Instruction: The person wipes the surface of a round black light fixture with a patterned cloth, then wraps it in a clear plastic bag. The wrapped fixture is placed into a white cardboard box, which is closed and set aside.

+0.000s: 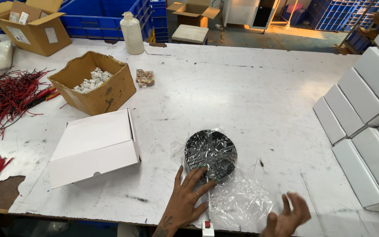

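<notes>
My left hand (188, 198) lies flat, fingers spread, fingertips pressing on the near edge of a round black disc-shaped part (210, 154) wrapped in a clear plastic bag (237, 197); nothing is gripped, just a flat touch. The disc sits on the white surface (251, 92), near the front edge and a bit right of centre, with the loose end of the bag trailing toward me and to the right. My right hand (288, 216) hovers open and blurred at the lower right, palm up, fingers loosely curled, holding nothing, just beside the bag's loose end; can't tell if it touches the plastic. A small white piece with a red button (207, 227) is at the front edge between my hands. Left of the disc lies a closed white carton (94, 147), flat, apart from it. Behind that is an open brown cardboard box (94, 83) holding small white parts (92, 80). A small patterned rag or pad (145, 77) lies just right of that box. Red wire bundles (5, 98) spread over the far left. A white plastic bottle (132, 33) stands upright at the back edge. Another open brown box (27, 26) sits at the back left. Stacked white cartons (365, 123) line the right side. Blue crates (101, 17) are behind the surface.
</notes>
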A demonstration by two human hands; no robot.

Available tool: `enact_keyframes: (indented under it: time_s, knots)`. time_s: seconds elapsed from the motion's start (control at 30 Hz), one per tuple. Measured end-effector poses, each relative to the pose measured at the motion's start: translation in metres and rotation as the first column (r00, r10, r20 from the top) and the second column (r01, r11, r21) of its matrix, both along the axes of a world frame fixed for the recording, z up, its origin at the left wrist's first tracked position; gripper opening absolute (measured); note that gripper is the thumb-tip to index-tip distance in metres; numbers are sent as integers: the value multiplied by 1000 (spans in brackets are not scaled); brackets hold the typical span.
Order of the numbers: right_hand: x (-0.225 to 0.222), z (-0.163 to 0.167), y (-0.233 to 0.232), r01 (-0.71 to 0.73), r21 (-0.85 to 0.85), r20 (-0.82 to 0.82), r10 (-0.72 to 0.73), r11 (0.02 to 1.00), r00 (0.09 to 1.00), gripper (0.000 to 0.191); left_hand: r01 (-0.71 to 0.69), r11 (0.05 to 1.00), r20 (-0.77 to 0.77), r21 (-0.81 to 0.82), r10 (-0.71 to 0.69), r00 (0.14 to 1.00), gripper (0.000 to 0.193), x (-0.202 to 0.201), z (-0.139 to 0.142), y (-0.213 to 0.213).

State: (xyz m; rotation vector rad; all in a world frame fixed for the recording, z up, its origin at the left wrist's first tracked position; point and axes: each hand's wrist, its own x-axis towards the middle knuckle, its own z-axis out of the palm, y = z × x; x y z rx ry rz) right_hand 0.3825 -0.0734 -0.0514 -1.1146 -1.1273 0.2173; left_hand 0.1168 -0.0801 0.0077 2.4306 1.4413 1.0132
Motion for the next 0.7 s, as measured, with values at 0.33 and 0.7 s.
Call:
enact_keyframes:
  time_s: [0.33, 0.7]
  knots:
    - [-39, 37, -6, -267, -424, 458, 459, 866, 761, 84, -45, 998, -14, 46, 46, 999, 69, 6, -2, -6]
    - [-43, 51, 27, -386, -475, 124, 494, 791, 860, 29, 21, 998, 127, 54, -28, 992, 67, -7, 8, -30]
